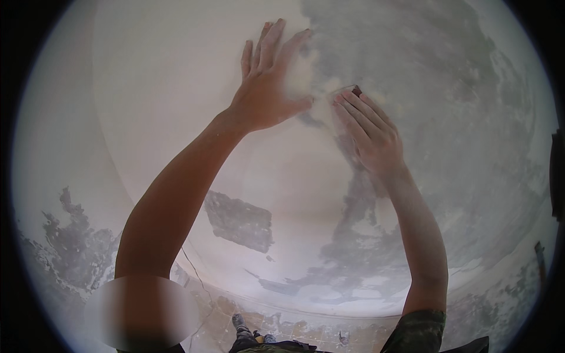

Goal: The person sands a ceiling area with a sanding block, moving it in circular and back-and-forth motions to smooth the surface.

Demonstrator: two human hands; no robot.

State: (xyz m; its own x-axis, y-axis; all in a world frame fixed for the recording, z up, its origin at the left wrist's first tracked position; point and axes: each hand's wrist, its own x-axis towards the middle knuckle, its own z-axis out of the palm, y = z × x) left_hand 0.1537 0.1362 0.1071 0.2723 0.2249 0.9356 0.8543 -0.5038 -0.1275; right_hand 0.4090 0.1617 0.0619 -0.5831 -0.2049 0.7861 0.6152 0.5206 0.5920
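A wall (pixel 300 176) with a white coating and rough grey patches rises before me. My left hand (pixel 267 84) lies on it with the fingers spread and nothing held. To its right, my right hand (pixel 371 132) presses flat on the wall over a thin sheet, probably sandpaper (pixel 356 91). Only a dark reddish-brown corner and a pale edge of that sheet show past the fingertips; the palm hides the rest. Below and between the arms is a grey bare patch (pixel 242 218) in the white coating.
A tiled floor (pixel 287 328) with white smears runs along the wall's foot, with my shoe (pixel 238 321) on it. A thin cable or crack (pixel 196 271) trails at the lower left. Dark objects, not clearly seen, stand at the far right rim.
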